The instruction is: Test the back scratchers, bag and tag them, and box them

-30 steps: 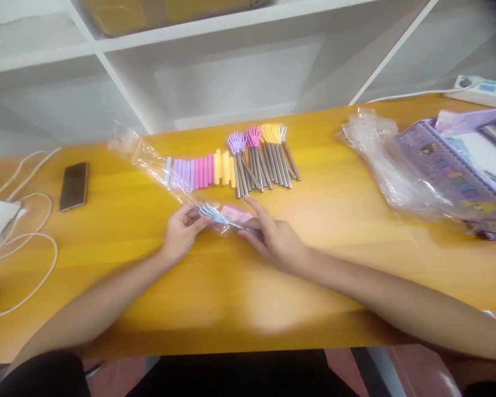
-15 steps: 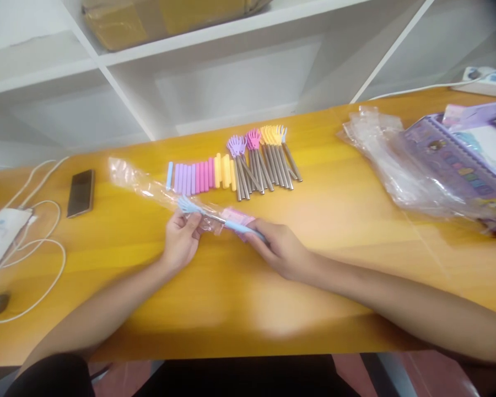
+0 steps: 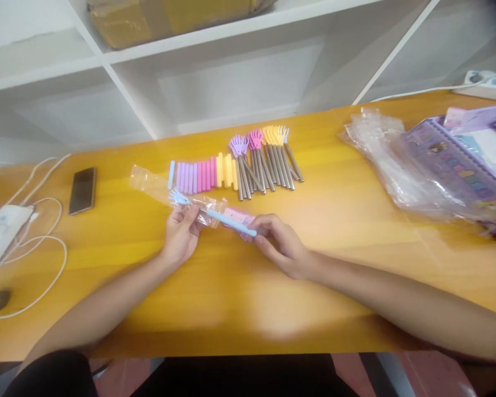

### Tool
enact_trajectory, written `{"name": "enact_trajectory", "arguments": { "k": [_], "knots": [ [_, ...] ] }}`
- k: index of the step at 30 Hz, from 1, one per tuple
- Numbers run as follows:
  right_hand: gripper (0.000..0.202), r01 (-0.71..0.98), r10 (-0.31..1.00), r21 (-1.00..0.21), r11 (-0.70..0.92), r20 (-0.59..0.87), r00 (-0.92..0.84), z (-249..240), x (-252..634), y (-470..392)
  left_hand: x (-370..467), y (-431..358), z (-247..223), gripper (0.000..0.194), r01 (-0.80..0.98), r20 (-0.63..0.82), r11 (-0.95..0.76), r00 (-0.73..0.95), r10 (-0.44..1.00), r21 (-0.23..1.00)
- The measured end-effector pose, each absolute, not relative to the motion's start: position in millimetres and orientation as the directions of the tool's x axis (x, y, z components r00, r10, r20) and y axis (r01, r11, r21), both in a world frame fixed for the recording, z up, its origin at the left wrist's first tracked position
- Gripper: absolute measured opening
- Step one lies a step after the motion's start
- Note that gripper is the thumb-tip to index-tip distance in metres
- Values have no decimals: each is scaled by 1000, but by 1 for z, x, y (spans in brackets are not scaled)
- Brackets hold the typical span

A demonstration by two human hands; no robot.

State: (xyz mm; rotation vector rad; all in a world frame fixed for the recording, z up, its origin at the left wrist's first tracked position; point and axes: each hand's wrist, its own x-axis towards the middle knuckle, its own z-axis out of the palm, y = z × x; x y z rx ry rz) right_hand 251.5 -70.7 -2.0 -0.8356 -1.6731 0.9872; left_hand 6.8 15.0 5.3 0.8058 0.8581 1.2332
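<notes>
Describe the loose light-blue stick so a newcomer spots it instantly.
On the wooden desk, near the white shelves, lies a row of coloured sticks. The light-blue stick is at its left end, beside the purple ones. No other stick in that row is blue.

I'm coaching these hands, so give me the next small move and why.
I'd probably bring the right hand further around the light-blue handle: only its fingertips are at the handle's end, while the left hand holds the back scratcher near its claw head.
</notes>
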Motion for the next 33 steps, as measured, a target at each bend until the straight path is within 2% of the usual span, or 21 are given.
{"name": "enact_trajectory", "arguments": {
  "k": [4,9,13,17,21,25,29,33],
  "knots": [
    [13,16,849,-889,458,432,-304,-3,252,-69,6,15,7,40,-433,-97,155,151,984,888],
    [11,94,815,-830,549,507,-280,-1,249,-65,9,0,8,40,-380,-102,188,236,966,906],
    [24,112,800,-803,585,548,-244,-4,247,-63,12,-14,6,41,-337,-130,222,275,953,915],
    [42,222,789,-758,613,577,-209,-6,246,-65,13,-24,2,45,-249,-161,267,375,913,931],
    [53,332,778,-704,628,582,-238,-4,245,-67,11,-28,-4,44,-249,-176,288,391,903,925],
    [51,339,739,-657,673,606,-294,0,247,-65,11,-26,-2,43,-259,-167,284,395,904,923],
    [49,235,773,-746,623,543,-327,0,251,-61,12,-21,4,43,-278,-183,298,372,910,913],
    [32,183,771,-765,618,544,-331,-3,252,-61,11,-15,6,46,-318,-208,313,324,923,895]
  ]
}}
